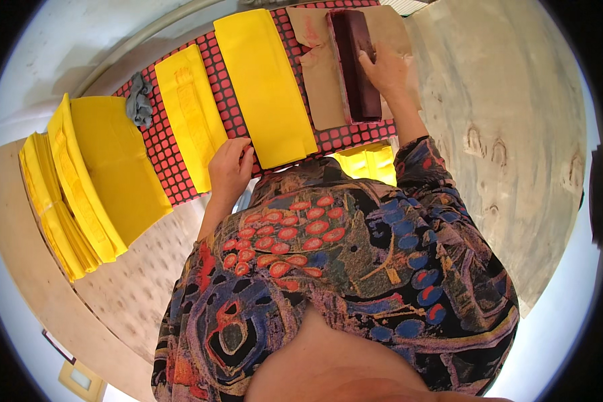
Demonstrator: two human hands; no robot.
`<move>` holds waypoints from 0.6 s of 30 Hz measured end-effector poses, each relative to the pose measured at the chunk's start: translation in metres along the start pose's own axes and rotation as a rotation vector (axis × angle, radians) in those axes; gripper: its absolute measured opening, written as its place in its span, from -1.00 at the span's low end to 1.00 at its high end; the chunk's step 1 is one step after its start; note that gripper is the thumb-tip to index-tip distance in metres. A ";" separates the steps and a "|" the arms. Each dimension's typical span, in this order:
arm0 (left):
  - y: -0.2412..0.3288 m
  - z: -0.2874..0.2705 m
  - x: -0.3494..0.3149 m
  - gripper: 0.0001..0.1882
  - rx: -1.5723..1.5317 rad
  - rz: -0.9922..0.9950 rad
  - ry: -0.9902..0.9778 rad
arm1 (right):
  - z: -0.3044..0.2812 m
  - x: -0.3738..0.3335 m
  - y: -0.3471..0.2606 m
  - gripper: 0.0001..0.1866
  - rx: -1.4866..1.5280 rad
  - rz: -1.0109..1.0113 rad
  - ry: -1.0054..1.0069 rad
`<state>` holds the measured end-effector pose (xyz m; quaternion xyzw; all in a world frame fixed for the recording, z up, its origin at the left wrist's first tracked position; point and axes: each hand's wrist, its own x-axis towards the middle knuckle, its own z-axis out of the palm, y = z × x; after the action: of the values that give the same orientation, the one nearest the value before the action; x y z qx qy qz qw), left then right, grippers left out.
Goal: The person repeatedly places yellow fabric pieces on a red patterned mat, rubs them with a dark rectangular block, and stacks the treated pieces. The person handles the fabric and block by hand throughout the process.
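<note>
The person's right hand (387, 72) reaches to the right-hand part of the patterned cloth (159, 164), which is laid over the bench (509, 114). Its thumb stands apart from the fingers and lies over the long right wall of a dark maroon tray (356, 67); whether the hand grips that wall cannot be told. The tray sits lengthwise on brown cardboard (318, 90), near the cloth's right end.

The left hand (229, 167) is near the cloth's near edge, its fingers drawn in narrow, beside the near end of a smaller folded yellow piece (189, 114); whether it pinches anything cannot be told. A larger folded yellow piece (264, 87) lies between this one and the cardboard, reaching from the cloth's far edge to its near edge.

Toward the bench's left edge is a stack of folded yellow pieces (53, 208), with a broad yellow sheet (114, 161) just beside it. A crumpled grey rag (139, 100) lies near the cloth's far left corner.
</note>
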<state>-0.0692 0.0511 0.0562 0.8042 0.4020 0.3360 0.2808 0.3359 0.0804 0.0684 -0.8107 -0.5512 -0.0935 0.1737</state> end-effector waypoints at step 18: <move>0.002 0.019 0.033 -0.74 0.094 0.204 0.027 | 0.027 -0.001 -0.015 -0.64 -0.142 0.034 -0.112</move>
<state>-0.0386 0.0741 0.0566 0.8485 0.3373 0.3543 0.2016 0.3209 0.0947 0.0460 -0.8341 -0.5384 -0.0837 0.0862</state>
